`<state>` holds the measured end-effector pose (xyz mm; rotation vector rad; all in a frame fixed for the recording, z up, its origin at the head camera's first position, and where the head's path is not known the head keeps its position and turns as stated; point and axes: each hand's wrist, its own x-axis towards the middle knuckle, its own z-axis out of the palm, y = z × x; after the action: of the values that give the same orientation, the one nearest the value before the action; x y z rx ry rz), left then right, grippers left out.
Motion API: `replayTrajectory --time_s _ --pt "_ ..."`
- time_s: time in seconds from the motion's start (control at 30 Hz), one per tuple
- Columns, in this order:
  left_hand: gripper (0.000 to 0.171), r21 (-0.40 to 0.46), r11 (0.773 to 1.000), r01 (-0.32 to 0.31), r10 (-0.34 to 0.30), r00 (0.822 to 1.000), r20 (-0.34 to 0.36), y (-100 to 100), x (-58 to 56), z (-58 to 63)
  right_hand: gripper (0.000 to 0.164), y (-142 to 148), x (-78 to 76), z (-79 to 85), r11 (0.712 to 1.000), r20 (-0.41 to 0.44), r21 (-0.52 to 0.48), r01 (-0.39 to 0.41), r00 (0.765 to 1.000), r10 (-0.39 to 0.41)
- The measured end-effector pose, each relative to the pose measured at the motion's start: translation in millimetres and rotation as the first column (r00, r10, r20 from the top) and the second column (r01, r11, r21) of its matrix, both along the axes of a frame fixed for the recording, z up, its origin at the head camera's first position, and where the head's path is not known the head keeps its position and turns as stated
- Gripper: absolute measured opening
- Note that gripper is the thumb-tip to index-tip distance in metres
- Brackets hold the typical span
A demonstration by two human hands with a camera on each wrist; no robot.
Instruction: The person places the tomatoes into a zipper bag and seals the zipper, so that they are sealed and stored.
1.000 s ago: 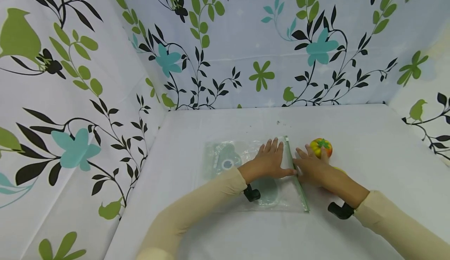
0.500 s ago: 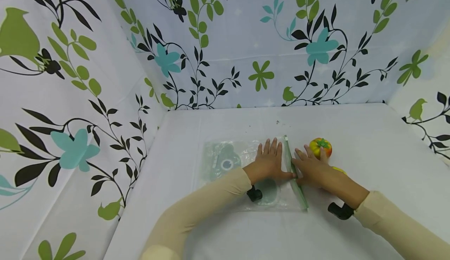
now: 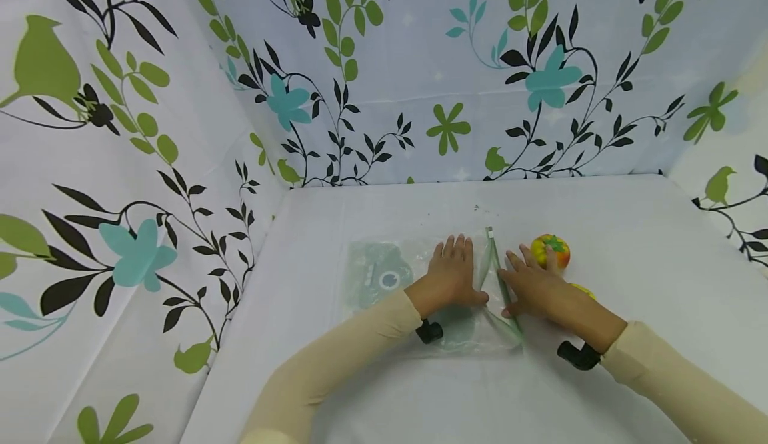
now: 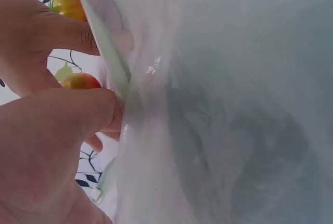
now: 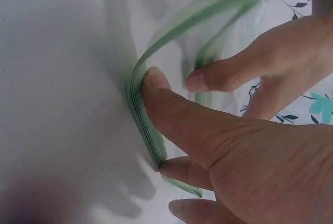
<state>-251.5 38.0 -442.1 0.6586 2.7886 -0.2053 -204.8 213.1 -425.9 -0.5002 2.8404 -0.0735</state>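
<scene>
A clear zip bag with a green-edged mouth lies flat on the white table. My left hand rests on it with straight fingers spread, its thumb at one edge of the parted mouth. On the other side my right hand has its thumb and a finger on the opposite green edge, appearing to pinch it. Just beyond its fingers sits a yellow-red toy pepper. A second yellow-red piece is mostly hidden behind the right hand.
The white table meets a leaf-and-bird patterned curtain at the back. The same pattern hangs on both sides. Black wrist cameras are strapped on both wrists.
The left hand has shifted slightly left, drawing its edge of the zip bag's mouth away from the right hand. The green edges now stand apart. The pepper stays in place.
</scene>
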Motion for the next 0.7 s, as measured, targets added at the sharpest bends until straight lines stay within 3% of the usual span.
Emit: replayTrajectory --time_s 0.3,0.43,0.7 --pt "0.120 -0.097 0.995 -0.006 -0.007 0.991 -0.130 -17.4 10.2 2.7 0.082 -1.1 2.9 2.5 1.000 -0.014 0.018 -0.018 1.000 0.019" --pt "0.118 -0.121 0.993 -0.017 -0.003 0.987 -0.160 -29.3 16.8 10.8 0.075 -2.1 5.4 4.3 0.999 -0.038 0.038 -0.034 0.999 0.035" --pt "0.117 -0.050 0.993 -0.105 0.101 0.992 -0.077 -53.2 22.3 30.0 0.073 -3.7 6.7 6.1 0.998 -0.023 0.049 -0.034 0.999 0.035"
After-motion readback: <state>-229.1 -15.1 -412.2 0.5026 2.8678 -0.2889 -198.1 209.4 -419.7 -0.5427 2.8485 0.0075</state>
